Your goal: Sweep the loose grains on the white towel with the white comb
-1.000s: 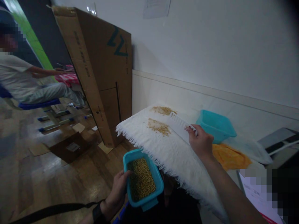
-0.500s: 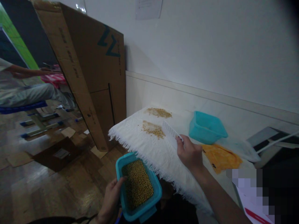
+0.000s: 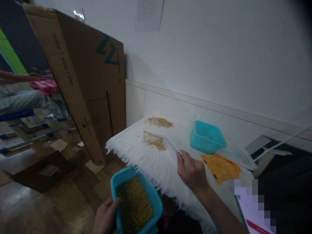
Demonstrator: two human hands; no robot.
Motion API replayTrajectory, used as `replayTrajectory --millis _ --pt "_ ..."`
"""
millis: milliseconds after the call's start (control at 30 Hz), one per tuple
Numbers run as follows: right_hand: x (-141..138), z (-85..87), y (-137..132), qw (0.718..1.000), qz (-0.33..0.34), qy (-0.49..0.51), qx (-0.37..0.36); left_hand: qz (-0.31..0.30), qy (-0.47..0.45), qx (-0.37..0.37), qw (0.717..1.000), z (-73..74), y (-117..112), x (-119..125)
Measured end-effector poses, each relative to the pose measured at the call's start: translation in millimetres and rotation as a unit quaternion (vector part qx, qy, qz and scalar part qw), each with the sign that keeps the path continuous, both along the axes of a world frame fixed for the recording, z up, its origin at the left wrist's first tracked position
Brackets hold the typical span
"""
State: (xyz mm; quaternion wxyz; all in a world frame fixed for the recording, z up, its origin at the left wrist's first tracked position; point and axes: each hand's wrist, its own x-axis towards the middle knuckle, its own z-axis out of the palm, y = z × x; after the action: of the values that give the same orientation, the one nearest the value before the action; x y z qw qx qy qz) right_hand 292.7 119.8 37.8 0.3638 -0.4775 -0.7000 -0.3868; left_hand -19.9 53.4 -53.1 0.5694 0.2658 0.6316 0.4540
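My left hand [image 3: 105, 217] grips the side of a teal tub of yellow beans [image 3: 135, 202], held below the near edge of a white fringed towel [image 3: 146, 162]. My right hand [image 3: 192, 172] is closed on a flat white card [image 3: 172, 145] that rests on the towel, its far edge just beside the nearer bean pile [image 3: 153, 140]. A second bean pile [image 3: 159, 122] lies further back on the towel.
An empty teal tub [image 3: 207, 141] and an orange cloth [image 3: 220, 167] sit right of the towel. A tall cardboard box [image 3: 85, 78] leans against the wall on the left. Another person [image 3: 21, 94] sits far left. Papers [image 3: 251, 214] lie at bottom right.
My right hand has drawn the white card back toward me, past the nearer bean pile. The tub in my left hand has sunk lower in view as my head turned.
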Motion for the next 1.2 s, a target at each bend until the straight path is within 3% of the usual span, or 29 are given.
replayTrajectory --millis 233,367,600,767,1000,1200 --pt "-10 0.4 -26 1.0 0.015 0.014 -0.005 0.011 -0.019 -0.01 1.0 3.4 4 -4" --pt "-5 -0.9 -10 0.998 0.057 0.036 0.001 0.008 -0.014 0.016 1.0 6.9 10 -4" --pt "8 -12.2 28 0.988 0.108 0.083 -0.067 0.017 -0.026 0.002 0.999 19.4 14 1" --pt "13 -21.1 26 0.977 0.152 0.106 -0.106 0.023 -0.02 -0.012 0.999 21.7 15 4" --pt "11 -24.0 24 0.973 0.151 0.135 -0.108 0.018 -0.031 -0.014 0.999 19.1 16 3" --pt "7 -28.8 28 0.974 0.146 0.129 -0.116 -0.002 -0.062 -0.001 0.998 8.6 16 -2"
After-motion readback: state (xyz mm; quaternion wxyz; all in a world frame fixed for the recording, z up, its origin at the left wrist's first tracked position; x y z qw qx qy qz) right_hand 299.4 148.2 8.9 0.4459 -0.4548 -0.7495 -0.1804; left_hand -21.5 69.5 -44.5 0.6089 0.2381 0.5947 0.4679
